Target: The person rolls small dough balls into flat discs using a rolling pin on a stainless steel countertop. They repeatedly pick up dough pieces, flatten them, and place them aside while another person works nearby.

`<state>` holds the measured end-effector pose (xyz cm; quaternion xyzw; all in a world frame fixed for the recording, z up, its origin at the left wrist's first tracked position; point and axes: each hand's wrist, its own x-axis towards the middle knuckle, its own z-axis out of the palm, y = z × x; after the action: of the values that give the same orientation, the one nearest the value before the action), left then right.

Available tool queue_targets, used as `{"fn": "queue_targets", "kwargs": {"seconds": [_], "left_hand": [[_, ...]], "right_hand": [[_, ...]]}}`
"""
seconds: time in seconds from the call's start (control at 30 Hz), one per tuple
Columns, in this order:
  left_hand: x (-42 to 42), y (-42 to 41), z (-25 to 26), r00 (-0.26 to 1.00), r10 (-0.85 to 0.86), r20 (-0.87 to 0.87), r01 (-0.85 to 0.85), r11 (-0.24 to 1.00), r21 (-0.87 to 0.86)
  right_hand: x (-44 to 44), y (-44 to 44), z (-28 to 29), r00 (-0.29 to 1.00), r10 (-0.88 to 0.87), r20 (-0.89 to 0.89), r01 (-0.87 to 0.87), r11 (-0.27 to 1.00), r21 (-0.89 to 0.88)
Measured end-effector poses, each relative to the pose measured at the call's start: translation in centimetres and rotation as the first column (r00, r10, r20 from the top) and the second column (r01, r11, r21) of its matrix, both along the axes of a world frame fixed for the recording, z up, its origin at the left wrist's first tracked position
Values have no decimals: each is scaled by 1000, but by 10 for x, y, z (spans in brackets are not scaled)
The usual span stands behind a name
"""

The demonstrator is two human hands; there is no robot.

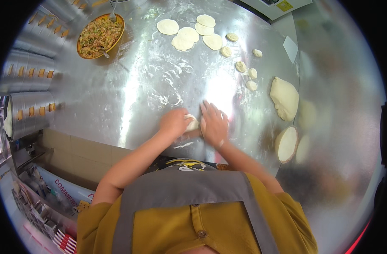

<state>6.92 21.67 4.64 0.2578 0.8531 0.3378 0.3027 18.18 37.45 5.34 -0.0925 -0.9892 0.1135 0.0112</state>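
Observation:
On the floured steel worktop (161, 82), the fingers of my left hand (175, 123) hold the edge of a small dough round (191, 123). My right hand (213, 123) lies just to its right, fingers extended and blurred; whether something is beneath the palm cannot be told. Farther back lie several flat dough wrappers (187, 34), some overlapping. Small dough pieces (252, 73) are scattered to their right, some flattened. A larger lump of dough (285, 98) rests near the right side of the worktop.
An orange-rimmed bowl of minced filling (100, 37) with spoons stands back left. Metal canisters (31, 111) line the left edge. At the right, a bowl of white flour (287, 144) stands beside the metal wall. A white card-like piece (290, 50) is farther back.

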Motion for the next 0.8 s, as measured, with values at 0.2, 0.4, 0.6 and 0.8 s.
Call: {"fn": "queue_targets", "kwargs": {"seconds": [0.2,0.4,0.6,0.8], "left_hand": [[-14,-3,-6,997,-10,81,-3,988,156],[-91,-3,-12,766,168,620,-409,872,269],[-209,28,-35,899,385,209,-416,901,126],[-185,66,-24,923,316,-222,-302,949,94]], "right_hand": [[6,17,-3,999,55,0,-55,998,-31],[63,29,3,998,-27,-53,27,1000,-9],[53,25,-2,994,-82,-71,80,996,-30],[60,26,-9,985,-92,-143,89,996,-29]]}}
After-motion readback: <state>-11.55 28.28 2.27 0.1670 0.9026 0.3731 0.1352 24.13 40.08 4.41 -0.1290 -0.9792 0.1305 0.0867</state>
